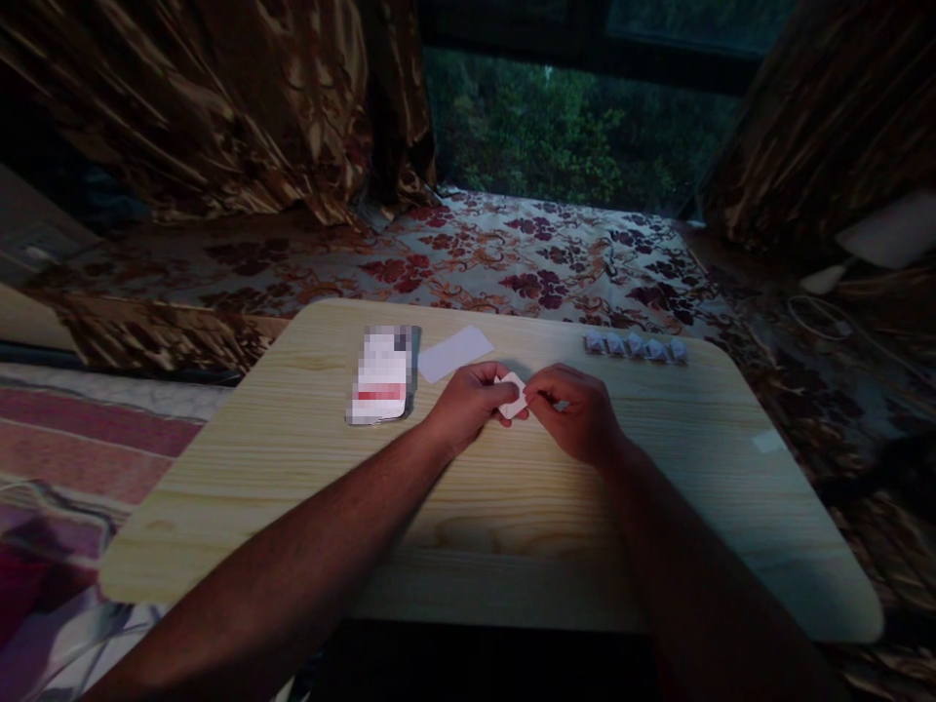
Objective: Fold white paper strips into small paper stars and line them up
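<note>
A small white folded piece of paper (514, 401) is held just above the middle of the wooden table. My left hand (472, 402) is closed on it, the thumb pressed on its face. With fingers pinched together, my right hand (577, 409) grips the paper's right edge. Behind my left hand lies a white paper sheet (454, 353), flat on the table. Toward the back right, several small folded paper shapes (636, 346) sit in a row.
On the wooden table (292, 409), left of my hands, lies a phone-like device (380, 375) with a blurred-out screen. A small pale scrap (766, 442) rests near the right edge. A flower-patterned cloth (526, 253) covers the window ledge behind, between brown curtains (278, 97).
</note>
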The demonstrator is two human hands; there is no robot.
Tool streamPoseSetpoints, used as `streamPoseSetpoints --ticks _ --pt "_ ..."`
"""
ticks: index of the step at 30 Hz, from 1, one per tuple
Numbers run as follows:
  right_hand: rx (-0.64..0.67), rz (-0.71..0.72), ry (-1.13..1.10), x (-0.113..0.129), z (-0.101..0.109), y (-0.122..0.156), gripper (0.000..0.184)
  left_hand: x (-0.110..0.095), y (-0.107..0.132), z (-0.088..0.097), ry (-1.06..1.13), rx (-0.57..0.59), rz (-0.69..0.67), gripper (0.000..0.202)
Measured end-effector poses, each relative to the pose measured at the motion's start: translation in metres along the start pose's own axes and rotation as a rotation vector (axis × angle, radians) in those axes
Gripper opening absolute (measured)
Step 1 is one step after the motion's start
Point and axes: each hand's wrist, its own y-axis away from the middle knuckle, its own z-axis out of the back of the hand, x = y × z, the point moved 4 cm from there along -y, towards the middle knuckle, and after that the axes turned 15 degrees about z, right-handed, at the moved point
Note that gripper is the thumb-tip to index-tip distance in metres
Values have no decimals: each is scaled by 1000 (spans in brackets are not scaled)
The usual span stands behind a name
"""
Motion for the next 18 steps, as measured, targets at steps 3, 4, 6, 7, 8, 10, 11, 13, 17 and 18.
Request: streamPoseSetpoints --ticks 3,4,6,7,8,10,11,13,17,18 --pt "40 -19 -13 -1 2 -1 13 1 0 -1 -20 12 20 11" --pt "57 -27 -21 -2 2 -1 13 2 1 -2 -26 18 37 12" --pt "87 -46 -38 -3 4 0 13 4 1 -3 -37 41 87 13" --pt "101 -59 -46 -4 6 0 12 4 2 -3 -43 58 114 13" --pt "117 -73 -54 -5 7 0 12 5 2 -4 -56 82 136 14" --pt "151 -103 -74 -6 9 0 11 4 3 -4 -94 112 158 15" --pt "173 -119 -91 -6 10 0 10 4 3 -3 -120 118 159 14" --pt "205 -150 -136 -7 11 1 9 3 3 -1 -174 119 146 13" --pt "252 -212 -238 -10 9 4 8 1 4 0 -288 141 126 10" --pt "261 -227 -263 -10 9 5 8 0 5 0 -311 147 131 9"
